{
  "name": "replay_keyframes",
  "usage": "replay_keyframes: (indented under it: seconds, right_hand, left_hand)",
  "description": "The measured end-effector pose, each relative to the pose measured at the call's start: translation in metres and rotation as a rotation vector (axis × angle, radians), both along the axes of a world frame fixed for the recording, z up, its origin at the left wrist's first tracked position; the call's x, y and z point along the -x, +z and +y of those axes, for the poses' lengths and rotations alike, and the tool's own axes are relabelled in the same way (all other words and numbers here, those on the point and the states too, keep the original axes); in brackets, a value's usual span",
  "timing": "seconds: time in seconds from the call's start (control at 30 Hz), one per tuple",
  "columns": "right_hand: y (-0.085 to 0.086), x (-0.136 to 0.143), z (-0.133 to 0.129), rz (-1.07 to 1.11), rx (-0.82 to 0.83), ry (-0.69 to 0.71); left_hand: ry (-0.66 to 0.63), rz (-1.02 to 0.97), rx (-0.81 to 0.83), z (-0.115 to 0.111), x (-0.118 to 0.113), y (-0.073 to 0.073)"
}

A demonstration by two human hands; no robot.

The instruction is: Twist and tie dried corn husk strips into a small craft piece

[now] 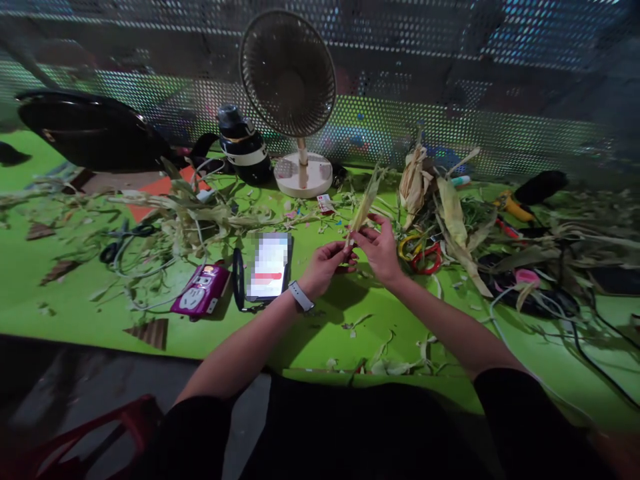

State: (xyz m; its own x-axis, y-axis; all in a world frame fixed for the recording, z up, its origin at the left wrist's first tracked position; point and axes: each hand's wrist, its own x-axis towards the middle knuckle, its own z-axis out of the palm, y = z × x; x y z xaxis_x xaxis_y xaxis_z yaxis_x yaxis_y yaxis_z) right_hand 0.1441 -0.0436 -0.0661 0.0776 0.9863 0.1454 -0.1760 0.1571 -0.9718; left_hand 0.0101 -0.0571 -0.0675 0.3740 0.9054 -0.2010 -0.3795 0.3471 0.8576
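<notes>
A pale green-yellow corn husk bundle (367, 200) stands tilted above the green table, its tip pointing up and away from me. My left hand (327, 263), with a pale band on the wrist, pinches the bundle's lower end. The fingers of my right hand (381, 252) are closed around the same bundle just above. Both hands touch it, and the fingertips partly hide its base. To the right lie a dry tied husk piece (416, 180) and a larger yellowish husk piece (453, 210). Scissors with red handles (427, 259) rest near my right hand.
Left of my hands, a lit phone (270, 267) leans beside a purple power socket (201, 292). Behind stand a round fan (303, 175) and a dark bottle (245, 152). Husk strips (193, 213) and scraps litter the table. Cables (580, 340) run along the right.
</notes>
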Motion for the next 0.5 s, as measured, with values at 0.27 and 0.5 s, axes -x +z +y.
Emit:
replay_keyframes:
  seconds: [0.27,0.5]
  right_hand:
    - [-0.0035,0.0008,-0.0026,-0.157,-0.034,-0.091]
    - [0.0014,-0.0024,0.0012,-0.143,-0.096,-0.093]
  left_hand:
    - [0.124,0.105,-0.093,0.0003,-0.0044,-0.0079]
    - [0.106,0.116,-0.123,0.0003,-0.0034,-0.0092]
